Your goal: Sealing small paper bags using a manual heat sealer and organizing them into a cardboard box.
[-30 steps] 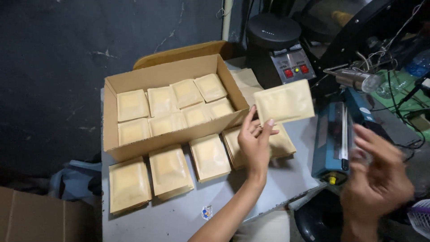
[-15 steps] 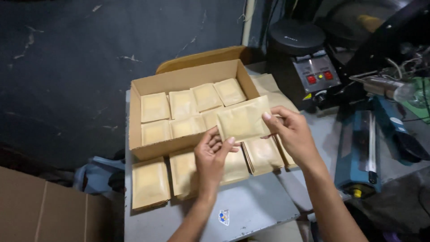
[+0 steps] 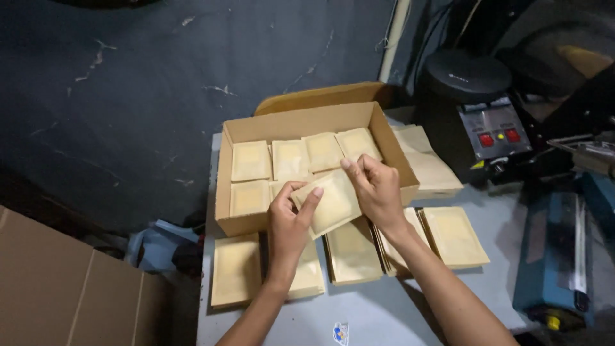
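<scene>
Both hands have lowered the tan pouch, gripped between them, to the cardboard box; seven pouches lie inside, five stacks wait on the surface.

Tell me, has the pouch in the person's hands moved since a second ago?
Yes. The tan pouch, earlier held beyond the cardboard box's right wall, toward the black machine, now sits over the box's front edge, gripped by the left hand and right hand.

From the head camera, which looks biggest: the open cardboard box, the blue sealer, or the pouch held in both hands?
1. Cardboard box, largest.
2. Blue sealer, though it is partly cut off and nearer the camera, so unsure.
3. Pouch, clearly smallest.
</scene>
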